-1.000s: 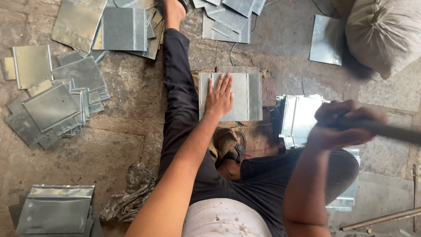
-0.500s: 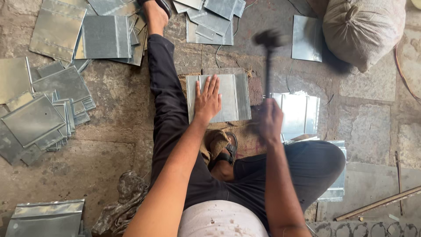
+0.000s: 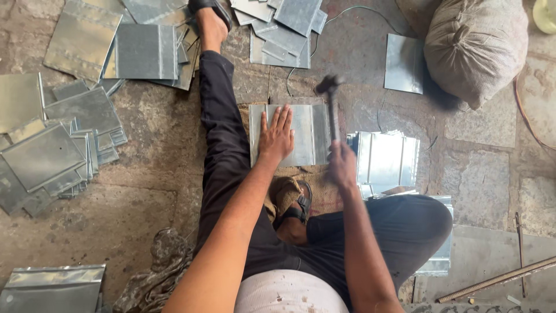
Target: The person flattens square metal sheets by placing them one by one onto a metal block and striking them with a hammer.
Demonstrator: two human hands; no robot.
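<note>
Head view: the person sits on the stone floor, one leg stretched out, the other folded. The left hand lies flat, fingers spread and released, pressing a folded galvanised sheet panel onto the floor between the legs. The right hand is clenched around the handle of a hammer, whose blurred head hangs above the panel's far right corner, over the raised seam along its right edge.

As for progress, the seam on this panel looks partly flattened, so I judge it mid-work. Stacks of similar panels lie along the floor's left edge and more panels at its far edge. Shiny sheets wait just right of the panel. A stuffed sack sits in the far right corner.
</note>
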